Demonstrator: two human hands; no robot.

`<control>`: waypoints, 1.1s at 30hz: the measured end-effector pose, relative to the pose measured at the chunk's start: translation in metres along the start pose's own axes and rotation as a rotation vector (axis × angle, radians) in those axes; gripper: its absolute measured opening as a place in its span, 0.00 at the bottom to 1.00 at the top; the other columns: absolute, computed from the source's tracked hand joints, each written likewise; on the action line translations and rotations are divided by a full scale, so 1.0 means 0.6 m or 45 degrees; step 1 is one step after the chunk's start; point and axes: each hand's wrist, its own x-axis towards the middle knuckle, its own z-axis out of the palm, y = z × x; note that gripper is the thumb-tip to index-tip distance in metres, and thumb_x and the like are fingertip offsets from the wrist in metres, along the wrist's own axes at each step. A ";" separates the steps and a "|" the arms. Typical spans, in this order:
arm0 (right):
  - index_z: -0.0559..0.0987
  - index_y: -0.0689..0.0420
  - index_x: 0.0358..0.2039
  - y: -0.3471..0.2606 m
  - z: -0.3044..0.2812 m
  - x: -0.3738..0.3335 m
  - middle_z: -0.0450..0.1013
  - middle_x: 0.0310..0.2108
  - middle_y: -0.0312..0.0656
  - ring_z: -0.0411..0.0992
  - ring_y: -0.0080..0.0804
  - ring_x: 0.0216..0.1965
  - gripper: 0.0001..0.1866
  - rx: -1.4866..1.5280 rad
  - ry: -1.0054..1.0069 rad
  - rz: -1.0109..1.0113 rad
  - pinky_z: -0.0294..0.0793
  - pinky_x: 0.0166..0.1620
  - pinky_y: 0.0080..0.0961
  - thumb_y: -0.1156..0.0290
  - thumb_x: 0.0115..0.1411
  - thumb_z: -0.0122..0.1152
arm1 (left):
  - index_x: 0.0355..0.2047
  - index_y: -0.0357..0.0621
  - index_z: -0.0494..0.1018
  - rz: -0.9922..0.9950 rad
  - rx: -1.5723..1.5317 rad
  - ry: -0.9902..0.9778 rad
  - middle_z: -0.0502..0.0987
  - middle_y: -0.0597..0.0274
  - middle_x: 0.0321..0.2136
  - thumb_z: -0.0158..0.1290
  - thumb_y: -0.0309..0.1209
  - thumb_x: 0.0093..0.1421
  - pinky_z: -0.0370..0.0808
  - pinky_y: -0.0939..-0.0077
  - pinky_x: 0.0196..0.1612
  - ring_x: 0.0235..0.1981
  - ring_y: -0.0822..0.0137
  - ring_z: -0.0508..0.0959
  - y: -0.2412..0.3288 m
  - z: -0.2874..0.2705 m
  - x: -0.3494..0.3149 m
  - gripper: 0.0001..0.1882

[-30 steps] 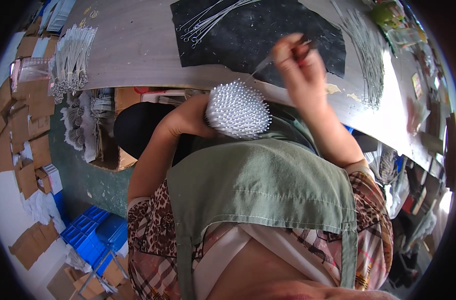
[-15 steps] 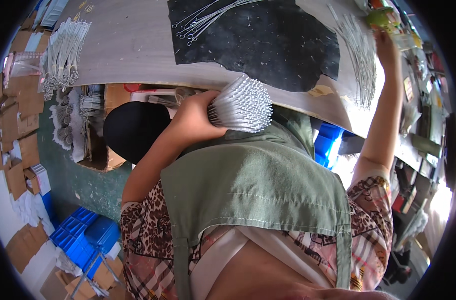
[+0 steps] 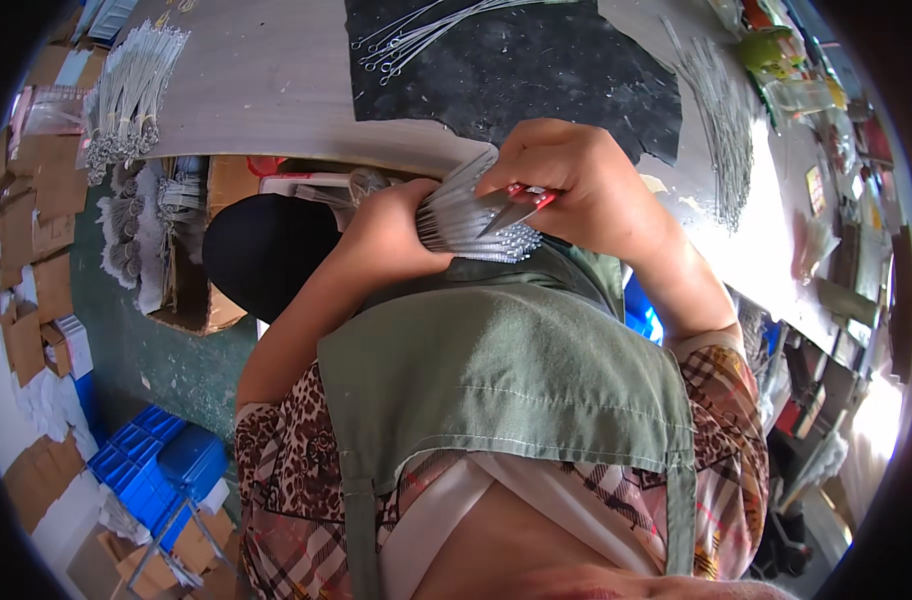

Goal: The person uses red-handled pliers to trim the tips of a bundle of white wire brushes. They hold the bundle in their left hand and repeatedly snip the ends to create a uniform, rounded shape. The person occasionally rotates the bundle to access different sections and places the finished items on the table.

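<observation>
My left hand [image 3: 388,228] is wrapped around a thick bundle of thin silvery wire rods [image 3: 456,215], held in front of the table edge above my apron. The rods' ends fan out toward the right. Over that end my right hand [image 3: 581,180] is closed on red-handled scissors [image 3: 516,212], whose grey pointed blades lie across the rods. Whether the blades touch them I cannot tell. Behind my hands, a black mat [image 3: 516,75] on the table bears several loose wires with looped ends [image 3: 406,45].
More wire bundles [image 3: 134,95] lie at the table's left, and loose wires [image 3: 721,130] at its right. Below the left edge stands a cardboard box [image 3: 221,300] beside a rounded black object [image 3: 269,258]. Blue crates [image 3: 156,465] are on the floor at lower left.
My right hand has come back from the green item at the far right and now holds scissors over the bundle. The left hand keeps its grip in nearly the same place.
</observation>
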 end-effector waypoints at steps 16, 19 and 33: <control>0.69 0.59 0.37 0.013 -0.028 0.016 0.70 0.33 0.41 0.61 0.20 0.27 0.05 0.690 0.672 -0.005 0.61 0.29 0.15 0.73 0.65 0.46 | 0.41 0.34 0.71 0.037 -0.033 0.109 0.77 0.46 0.36 0.67 0.37 0.33 0.73 0.69 0.43 0.39 0.56 0.78 -0.027 -0.002 -0.007 0.33; 0.69 0.59 0.42 0.041 -0.096 0.016 0.73 0.37 0.50 0.55 0.16 0.21 0.09 1.216 0.852 -0.057 0.55 0.24 0.13 0.69 0.65 0.46 | 0.42 0.35 0.71 0.149 -0.252 0.144 0.78 0.52 0.36 0.67 0.34 0.35 0.73 0.71 0.44 0.39 0.63 0.78 -0.021 -0.009 -0.015 0.32; 0.73 0.54 0.46 0.253 -0.299 -0.156 0.75 0.28 0.43 0.74 0.28 0.27 0.16 -0.867 0.590 0.871 0.69 0.35 0.23 0.59 0.64 0.47 | 0.48 0.41 0.71 0.520 -0.162 0.261 0.74 0.60 0.48 0.61 0.28 0.50 0.68 0.66 0.53 0.50 0.62 0.73 -0.062 -0.030 -0.005 0.24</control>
